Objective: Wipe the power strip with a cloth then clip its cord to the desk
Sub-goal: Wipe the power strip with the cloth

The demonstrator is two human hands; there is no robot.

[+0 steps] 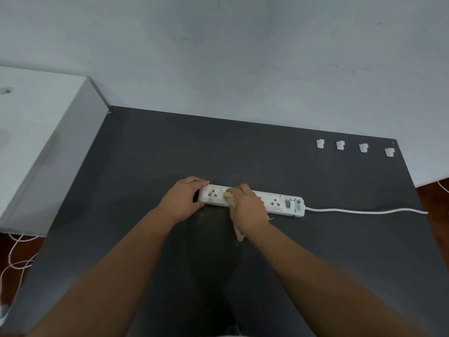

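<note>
A white power strip (279,203) lies across the middle of the dark grey desk (170,147). My left hand (182,198) grips its left end, fingers over the far edge and thumb on the near side. My right hand (247,207) holds a tan cloth (237,231) bunched against the strip's top, near the left sockets; most of the cloth is hidden under the hand. The strip's white cord (364,211) runs right to the desk's edge. Several white cord clips (340,144) sit in a row at the desk's far right.
A large white box (36,142) stands to the left of the desk. White cords (14,259) lie on the floor at lower left. A pale wall rises right behind the desk's far edge.
</note>
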